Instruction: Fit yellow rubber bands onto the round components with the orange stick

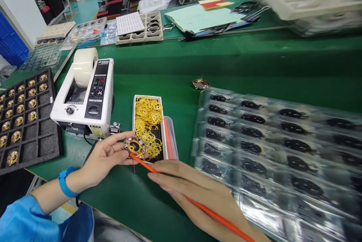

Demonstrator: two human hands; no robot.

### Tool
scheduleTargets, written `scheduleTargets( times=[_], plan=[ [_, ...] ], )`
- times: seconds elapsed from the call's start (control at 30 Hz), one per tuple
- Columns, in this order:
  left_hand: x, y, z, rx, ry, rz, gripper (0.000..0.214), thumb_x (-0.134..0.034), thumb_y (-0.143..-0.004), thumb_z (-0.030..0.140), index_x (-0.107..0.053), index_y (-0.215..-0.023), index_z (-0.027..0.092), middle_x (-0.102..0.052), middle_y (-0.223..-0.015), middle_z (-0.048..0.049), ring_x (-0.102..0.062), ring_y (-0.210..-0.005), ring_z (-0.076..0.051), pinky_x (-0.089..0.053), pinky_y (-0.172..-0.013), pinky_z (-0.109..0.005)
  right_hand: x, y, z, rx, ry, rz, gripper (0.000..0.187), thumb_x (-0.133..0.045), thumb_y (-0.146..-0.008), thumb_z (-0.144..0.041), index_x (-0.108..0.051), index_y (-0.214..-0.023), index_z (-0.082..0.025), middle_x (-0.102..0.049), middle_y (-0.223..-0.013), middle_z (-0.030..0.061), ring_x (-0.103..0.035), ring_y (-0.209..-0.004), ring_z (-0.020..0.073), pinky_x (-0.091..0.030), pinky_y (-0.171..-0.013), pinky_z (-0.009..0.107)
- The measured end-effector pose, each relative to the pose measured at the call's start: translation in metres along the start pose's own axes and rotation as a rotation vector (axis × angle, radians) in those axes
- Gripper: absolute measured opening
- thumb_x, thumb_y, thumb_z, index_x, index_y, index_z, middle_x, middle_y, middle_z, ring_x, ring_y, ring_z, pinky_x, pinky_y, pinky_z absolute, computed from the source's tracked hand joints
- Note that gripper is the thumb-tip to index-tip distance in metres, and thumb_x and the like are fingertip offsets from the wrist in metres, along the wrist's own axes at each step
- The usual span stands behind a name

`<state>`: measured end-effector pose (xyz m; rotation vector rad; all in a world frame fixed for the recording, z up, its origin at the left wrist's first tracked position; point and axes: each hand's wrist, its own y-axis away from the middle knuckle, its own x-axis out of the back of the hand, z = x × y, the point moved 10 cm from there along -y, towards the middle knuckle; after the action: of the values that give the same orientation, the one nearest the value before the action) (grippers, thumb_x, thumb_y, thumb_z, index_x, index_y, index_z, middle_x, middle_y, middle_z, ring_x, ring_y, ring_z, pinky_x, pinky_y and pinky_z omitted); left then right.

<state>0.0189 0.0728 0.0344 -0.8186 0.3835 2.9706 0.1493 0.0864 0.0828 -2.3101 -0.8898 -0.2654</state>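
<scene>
My left hand (pixel 106 155) pinches a round gold-rimmed part (pixel 134 144), which looks like a watch case with a dark centre, between thumb and fingers. My right hand (pixel 192 189) grips a thin orange-red stick-like tool (pixel 217 217); whether it is a pair of tweezers cannot be told. Its tip meets the near edge of the round part. Just behind the hands stands a white box (pixel 161 102), filled with thin yellow ring-shaped pieces (pixel 148 111). A fine reddish strand hangs below the held part.
A white tape dispenser (pixel 103 83) is left of the box. At far left lies a black foam tray (pixel 48 130) of gold round parts. Clear plastic trays (pixel 230 121) with black parts cover the right side. Another gold round part (pixel 200 84) lies beyond. Clipboard (pixel 198 19) at the back.
</scene>
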Motion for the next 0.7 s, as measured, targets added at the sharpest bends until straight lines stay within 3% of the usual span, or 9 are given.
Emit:
scheduleTargets(
  times=[0.13, 0.23, 0.37, 0.53, 0.7],
  plan=[
    [0.006, 0.0, -0.004, 0.024, -0.04, 0.066, 0.046, -0.074, -0.079, 0.029, -0.063, -0.123, 0.021, -0.074, -0.105, -0.0077, -0.071, -0.095, -0.019, -0.057, -0.082, -0.025, 0.0, 0.001, -0.025, 0.248, 0.182, 0.009, 0.037, -0.052, -0.089, 0.0, -0.066, -0.117, -0.02, -0.073, -0.094, 0.0068, -0.07, -0.088, 0.0169, -0.06, -0.076, 0.027],
    [0.005, 0.0, -0.007, 0.026, -0.076, 0.077, 0.052, -0.075, -0.078, 0.032, -0.061, -0.126, 0.021, -0.074, -0.104, -0.0083, -0.07, -0.099, -0.021, -0.056, -0.086, -0.029, 0.006, 0.0, -0.024, 0.185, 0.28, 0.068, 0.037, -0.054, -0.089, -0.003, -0.063, -0.12, -0.022, -0.073, -0.094, 0.0059, -0.071, -0.084, 0.018, -0.061, -0.075, 0.028],
    [0.001, 0.002, -0.012, 0.027, -0.103, 0.06, 0.053, -0.075, -0.078, 0.033, -0.059, -0.128, 0.021, -0.074, -0.106, -0.0083, -0.07, -0.098, -0.019, -0.056, -0.088, -0.03, 0.017, 0.004, -0.02, 0.079, 0.353, 0.24, 0.033, -0.056, -0.091, -0.006, -0.063, -0.117, -0.024, -0.073, -0.092, 0.0048, -0.071, -0.08, 0.0184, -0.061, -0.071, 0.028],
    [-0.003, 0.003, -0.016, 0.026, -0.115, 0.042, 0.051, -0.073, -0.08, 0.033, -0.059, -0.127, 0.02, -0.073, -0.109, -0.0093, -0.069, -0.101, -0.019, -0.055, -0.089, -0.029, 0.011, 0.002, -0.023, 0.104, 0.36, 0.316, 0.031, -0.058, -0.088, -0.004, -0.063, -0.113, -0.023, -0.073, -0.091, 0.0049, -0.071, -0.077, 0.018, -0.061, -0.069, 0.029],
    [-0.005, 0.002, -0.019, 0.046, -0.09, 0.048, 0.055, -0.076, -0.077, 0.036, -0.058, -0.125, 0.018, -0.074, -0.104, -0.0078, -0.07, -0.097, -0.016, -0.056, -0.086, -0.024, 0.006, -0.002, -0.028, 0.149, 0.403, 0.314, 0.03, -0.058, -0.087, -0.001, -0.062, -0.112, -0.019, -0.072, -0.088, 0.0073, -0.07, -0.076, 0.0178, -0.061, -0.071, 0.029]
  ],
)
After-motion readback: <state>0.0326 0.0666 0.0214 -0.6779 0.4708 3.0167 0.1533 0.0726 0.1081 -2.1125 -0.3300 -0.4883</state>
